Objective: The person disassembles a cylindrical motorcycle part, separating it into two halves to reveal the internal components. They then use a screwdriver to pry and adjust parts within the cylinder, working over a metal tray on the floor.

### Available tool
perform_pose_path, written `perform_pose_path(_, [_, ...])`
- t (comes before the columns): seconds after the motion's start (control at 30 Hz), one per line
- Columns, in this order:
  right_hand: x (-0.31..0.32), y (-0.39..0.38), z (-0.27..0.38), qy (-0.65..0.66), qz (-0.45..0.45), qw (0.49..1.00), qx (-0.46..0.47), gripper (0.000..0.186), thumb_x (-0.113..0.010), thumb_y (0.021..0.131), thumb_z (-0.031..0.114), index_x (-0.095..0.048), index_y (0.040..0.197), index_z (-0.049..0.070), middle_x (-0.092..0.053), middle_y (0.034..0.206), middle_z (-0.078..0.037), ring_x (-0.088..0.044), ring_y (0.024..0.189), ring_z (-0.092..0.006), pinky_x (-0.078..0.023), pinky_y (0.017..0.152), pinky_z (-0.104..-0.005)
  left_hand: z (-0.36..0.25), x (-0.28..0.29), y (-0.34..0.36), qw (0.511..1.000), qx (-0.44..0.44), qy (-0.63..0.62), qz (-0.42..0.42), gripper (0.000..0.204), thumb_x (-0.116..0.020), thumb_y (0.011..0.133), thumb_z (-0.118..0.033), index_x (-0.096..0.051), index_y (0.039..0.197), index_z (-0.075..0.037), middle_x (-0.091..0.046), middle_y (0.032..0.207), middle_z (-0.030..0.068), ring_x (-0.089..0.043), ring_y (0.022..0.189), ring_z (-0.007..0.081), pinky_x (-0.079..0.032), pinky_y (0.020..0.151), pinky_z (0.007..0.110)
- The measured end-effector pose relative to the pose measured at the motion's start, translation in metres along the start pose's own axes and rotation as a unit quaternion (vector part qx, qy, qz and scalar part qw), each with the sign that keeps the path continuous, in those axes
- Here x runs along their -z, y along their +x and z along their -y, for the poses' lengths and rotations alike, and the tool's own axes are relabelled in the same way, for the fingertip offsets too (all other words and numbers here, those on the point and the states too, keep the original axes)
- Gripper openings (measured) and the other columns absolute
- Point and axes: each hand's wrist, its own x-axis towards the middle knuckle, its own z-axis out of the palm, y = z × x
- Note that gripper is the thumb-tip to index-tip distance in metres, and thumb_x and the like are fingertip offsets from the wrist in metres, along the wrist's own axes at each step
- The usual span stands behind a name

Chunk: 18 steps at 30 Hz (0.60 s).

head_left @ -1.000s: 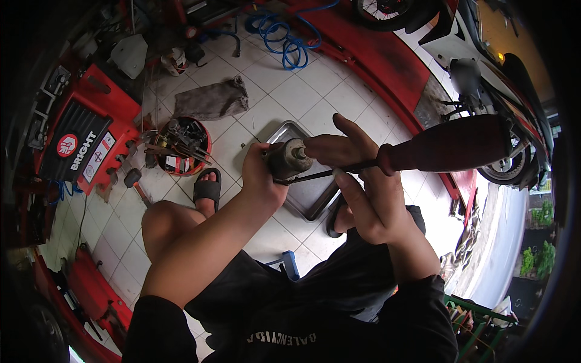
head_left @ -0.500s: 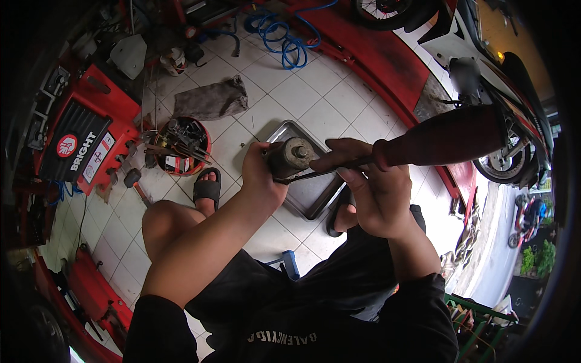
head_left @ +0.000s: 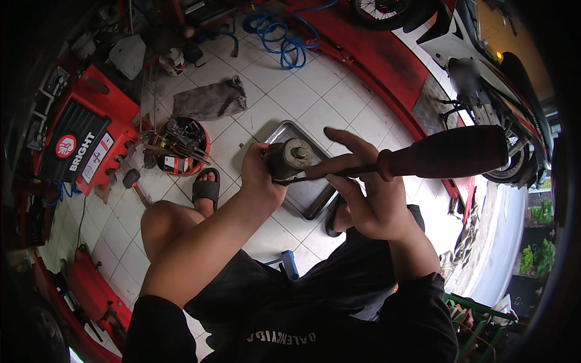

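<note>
Part: grey cylindrical metal part (head_left: 289, 158), centre of frame, above the metal tray (head_left: 315, 196) on the tiled floor.
Left hand: left hand (head_left: 260, 175) wrapped closed around the part from its left side.
Right hand: right hand (head_left: 363, 193) to the right of the part, gripping a screwdriver (head_left: 423, 154); dark red handle runs to the right, shaft tip touching the part; index finger extended.
Containers: red round tub (head_left: 181, 147), left of centre, filled with tools; tray contents not discernible.
Nearby: grey rag (head_left: 209, 100), upper left.
</note>
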Motion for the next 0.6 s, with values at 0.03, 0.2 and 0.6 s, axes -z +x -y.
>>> perform_pose_path(0.03, [0.002,-0.001,0.001,-0.046,0.02,0.999,-0.014,0.048,-0.068,0.087,-0.007,-0.055,0.134,-0.005,-0.072,0.117,-0.017,-0.071,0.109,-0.0275,-0.057,0.093,-0.0413,-0.001,-0.002,0.001,1.0,0.004,-0.007,-0.017,0.038,-0.047,0.092,-0.032,-0.063,0.11,-0.002,-0.067,0.106,0.0139,-0.065,0.098,0.0293,-0.05,0.093,0.047])
perform_pose_path(0.2, [-0.004,-0.003,0.001,-0.058,-0.033,0.997,-0.024,0.046,-0.07,0.085,-0.007,-0.06,0.129,-0.003,-0.074,0.113,-0.015,-0.073,0.105,-0.0263,-0.058,0.091,-0.0401,0.0,0.002,0.002,1.0,0.021,-0.003,0.005,0.039,-0.047,0.093,-0.032,-0.062,0.11,0.0,-0.067,0.106,0.0151,-0.066,0.1,0.0315,-0.05,0.094,0.047])
perform_pose_path(0.6, [-0.005,0.004,0.006,-0.105,-0.055,0.993,-0.017,0.026,-0.068,0.084,-0.007,-0.068,0.11,-0.006,-0.076,0.103,-0.014,-0.076,0.093,-0.0268,-0.056,0.09,-0.0384,-0.002,-0.002,-0.005,0.999,0.026,-0.005,0.028,0.028,-0.047,0.092,-0.027,-0.059,0.105,-0.005,-0.067,0.104,0.011,-0.067,0.103,0.0255,-0.051,0.098,0.04])
